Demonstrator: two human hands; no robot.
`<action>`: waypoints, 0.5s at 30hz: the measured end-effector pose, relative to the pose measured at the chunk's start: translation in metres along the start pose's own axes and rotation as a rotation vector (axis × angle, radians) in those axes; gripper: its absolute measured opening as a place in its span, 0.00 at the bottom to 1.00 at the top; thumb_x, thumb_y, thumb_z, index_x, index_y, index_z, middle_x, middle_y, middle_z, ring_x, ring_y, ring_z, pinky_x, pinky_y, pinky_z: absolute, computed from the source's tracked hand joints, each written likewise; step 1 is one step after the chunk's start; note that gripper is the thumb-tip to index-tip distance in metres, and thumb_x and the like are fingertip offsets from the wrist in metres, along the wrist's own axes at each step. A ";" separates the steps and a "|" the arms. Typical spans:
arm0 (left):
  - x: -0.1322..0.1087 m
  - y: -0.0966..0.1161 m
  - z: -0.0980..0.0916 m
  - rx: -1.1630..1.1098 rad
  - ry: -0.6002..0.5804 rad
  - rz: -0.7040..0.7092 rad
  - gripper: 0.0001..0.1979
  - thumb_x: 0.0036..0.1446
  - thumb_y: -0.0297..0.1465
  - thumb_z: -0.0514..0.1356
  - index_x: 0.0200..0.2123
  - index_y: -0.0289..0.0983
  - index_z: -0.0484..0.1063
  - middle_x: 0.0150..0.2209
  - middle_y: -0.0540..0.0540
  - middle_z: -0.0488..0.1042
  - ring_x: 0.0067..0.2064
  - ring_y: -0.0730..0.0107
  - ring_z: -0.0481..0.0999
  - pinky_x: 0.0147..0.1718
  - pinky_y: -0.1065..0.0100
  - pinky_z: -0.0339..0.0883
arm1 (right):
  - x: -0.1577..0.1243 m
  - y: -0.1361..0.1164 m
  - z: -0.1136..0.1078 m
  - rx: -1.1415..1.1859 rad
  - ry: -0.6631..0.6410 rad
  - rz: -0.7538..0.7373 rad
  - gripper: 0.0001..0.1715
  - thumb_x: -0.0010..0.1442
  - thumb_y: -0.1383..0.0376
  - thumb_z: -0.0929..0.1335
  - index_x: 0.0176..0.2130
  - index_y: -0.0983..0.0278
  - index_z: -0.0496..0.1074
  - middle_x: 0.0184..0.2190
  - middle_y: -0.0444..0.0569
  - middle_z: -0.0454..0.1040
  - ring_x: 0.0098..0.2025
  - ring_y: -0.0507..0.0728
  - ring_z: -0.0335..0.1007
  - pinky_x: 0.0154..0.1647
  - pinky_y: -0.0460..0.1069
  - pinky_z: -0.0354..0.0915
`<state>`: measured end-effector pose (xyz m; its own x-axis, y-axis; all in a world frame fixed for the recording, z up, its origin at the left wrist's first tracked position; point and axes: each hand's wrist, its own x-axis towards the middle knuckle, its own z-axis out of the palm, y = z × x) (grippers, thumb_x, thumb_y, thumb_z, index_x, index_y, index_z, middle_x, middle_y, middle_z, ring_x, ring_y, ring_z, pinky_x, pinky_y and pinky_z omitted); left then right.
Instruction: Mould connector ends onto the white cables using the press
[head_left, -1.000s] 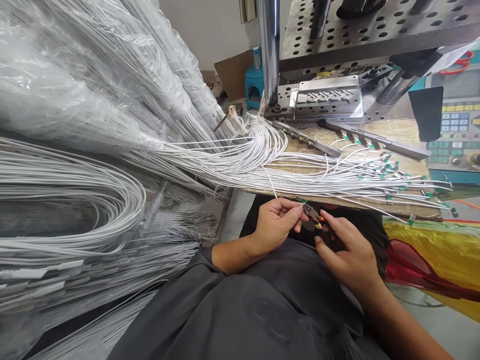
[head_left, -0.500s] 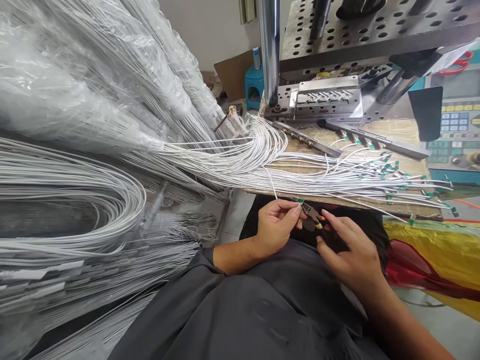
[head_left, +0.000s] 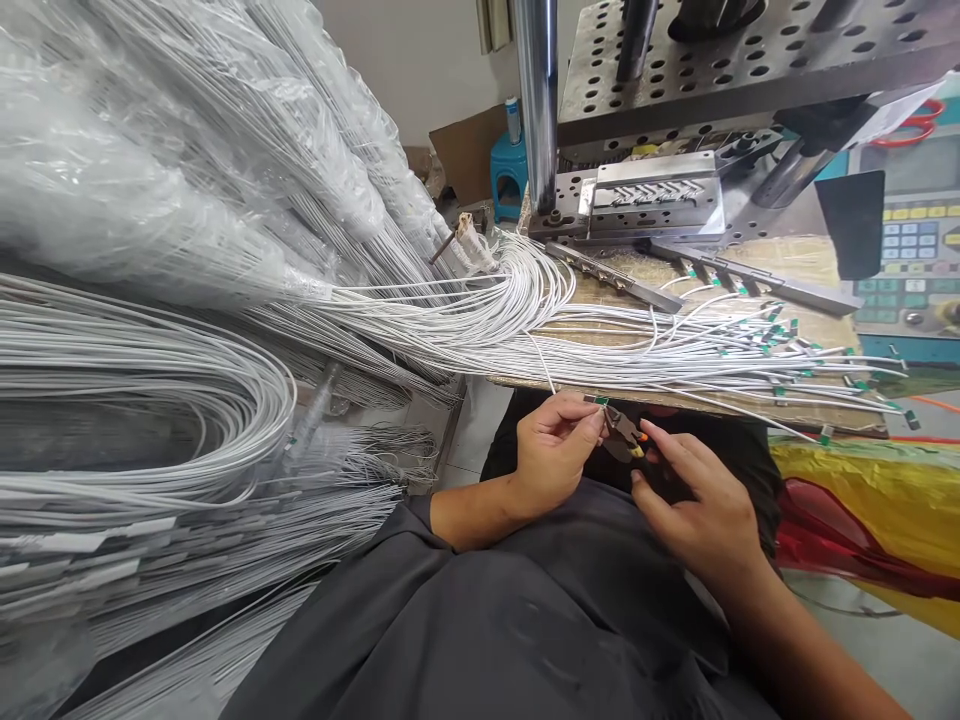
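Pinched between the thumb and fingers of my left hand is a white cable, its end carrying a small green circuit board connector. My right hand is curled around the handles of small pliers with orange and yellow on the grips. The jaws point up and left, close to the green connector. Whether they touch it, I cannot tell. Both hands are in front of my dark clothing, just below the bench edge. The pliers' handles are mostly hidden.
Many white cables with green ends lie across the wooden bench. Two metal bar fixtures rest behind them. A press with a metal mold stands at the back. Plastic-wrapped cable bundles fill the left side. A blue stool is beyond.
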<state>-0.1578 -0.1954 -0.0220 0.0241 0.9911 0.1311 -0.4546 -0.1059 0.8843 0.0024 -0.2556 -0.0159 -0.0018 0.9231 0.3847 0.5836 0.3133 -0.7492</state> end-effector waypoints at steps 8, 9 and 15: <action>0.002 0.003 -0.001 -0.012 -0.025 0.009 0.05 0.59 0.32 0.69 0.37 0.38 0.79 0.35 0.49 0.73 0.32 0.75 0.75 0.33 0.67 0.72 | 0.000 0.000 0.001 0.007 -0.007 0.010 0.35 0.60 0.71 0.71 0.65 0.57 0.68 0.37 0.45 0.71 0.38 0.55 0.71 0.42 0.50 0.70; 0.002 0.003 -0.001 -0.019 -0.026 0.008 0.05 0.59 0.32 0.69 0.36 0.38 0.79 0.35 0.49 0.73 0.32 0.75 0.75 0.33 0.68 0.71 | 0.000 0.001 0.001 0.010 -0.015 0.016 0.34 0.61 0.71 0.70 0.64 0.57 0.68 0.36 0.45 0.70 0.37 0.54 0.71 0.41 0.50 0.70; 0.005 0.007 -0.002 0.013 -0.030 -0.002 0.09 0.58 0.34 0.70 0.33 0.36 0.75 0.33 0.49 0.73 0.32 0.76 0.74 0.35 0.68 0.71 | -0.001 0.000 0.001 0.024 -0.042 0.046 0.31 0.62 0.69 0.70 0.63 0.58 0.70 0.35 0.45 0.70 0.34 0.53 0.69 0.35 0.48 0.67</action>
<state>-0.1626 -0.1908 -0.0160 0.0515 0.9885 0.1423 -0.4433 -0.1050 0.8902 0.0016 -0.2565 -0.0173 -0.0098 0.9449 0.3273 0.5643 0.2754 -0.7783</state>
